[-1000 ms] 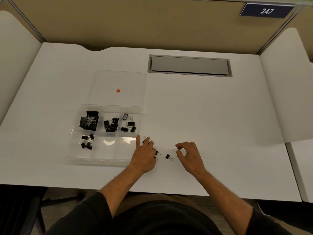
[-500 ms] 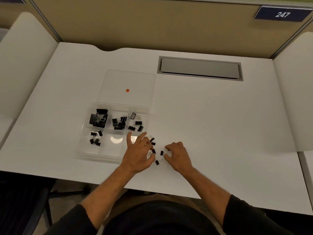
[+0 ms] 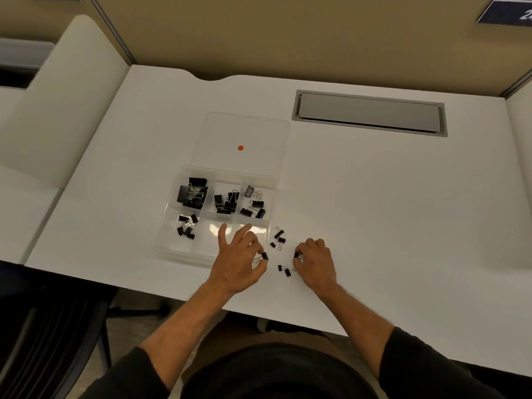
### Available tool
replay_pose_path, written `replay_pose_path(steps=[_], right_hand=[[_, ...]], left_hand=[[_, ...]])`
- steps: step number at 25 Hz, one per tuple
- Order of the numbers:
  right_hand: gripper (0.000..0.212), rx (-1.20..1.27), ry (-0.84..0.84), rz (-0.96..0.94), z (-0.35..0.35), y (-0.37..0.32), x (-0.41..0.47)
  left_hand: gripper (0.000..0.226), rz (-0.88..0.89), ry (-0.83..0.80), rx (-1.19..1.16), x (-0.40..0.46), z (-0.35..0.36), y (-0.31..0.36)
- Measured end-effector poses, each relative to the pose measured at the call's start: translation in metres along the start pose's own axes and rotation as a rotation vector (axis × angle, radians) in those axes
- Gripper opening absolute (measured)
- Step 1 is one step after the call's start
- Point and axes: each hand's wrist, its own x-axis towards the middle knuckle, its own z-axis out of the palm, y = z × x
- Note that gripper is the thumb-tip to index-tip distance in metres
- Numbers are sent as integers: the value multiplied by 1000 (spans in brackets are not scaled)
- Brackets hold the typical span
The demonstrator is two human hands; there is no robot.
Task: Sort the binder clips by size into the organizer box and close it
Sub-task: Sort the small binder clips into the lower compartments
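A clear organizer box (image 3: 172, 249) lies open on the white desk, its lid (image 3: 247, 133) with a red dot flat behind it. Black binder clips fill four compartments: the largest (image 3: 193, 194) back left, medium ones (image 3: 226, 202) back middle, smaller ones (image 3: 254, 205) back right, small ones (image 3: 187, 226) front left. Just right of the box, my left hand (image 3: 239, 260) pinches a tiny clip (image 3: 264, 256) between thumb and finger. My right hand (image 3: 315, 262) pinches another tiny clip (image 3: 297, 255). Several tiny clips (image 3: 278, 239) lie loose between and near my hands.
A grey cable hatch (image 3: 370, 112) is set into the desk at the back right. Partition panels wall in the desk on both sides and behind. The desk's front edge runs just below my hands.
My right hand slid left toward the loose clips and took hold of one. My left hand lifted a tiny clip in a pinch. The view shifted, so the scene sits further right.
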Motion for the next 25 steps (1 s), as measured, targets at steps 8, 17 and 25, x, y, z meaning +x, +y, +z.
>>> replay_pose_path(steps=[8,17,25], right_hand=[[14,278,135,19,-19,-39,1],[15,338,278,5,-5,-112,17],[16,329,299,37,6,-146,9]], left_hand=[[20,20,5,-58,6,0,-36],[12,1,82,-162,1,-19,-114],[8,22,32,-117,-6,-11,-155]])
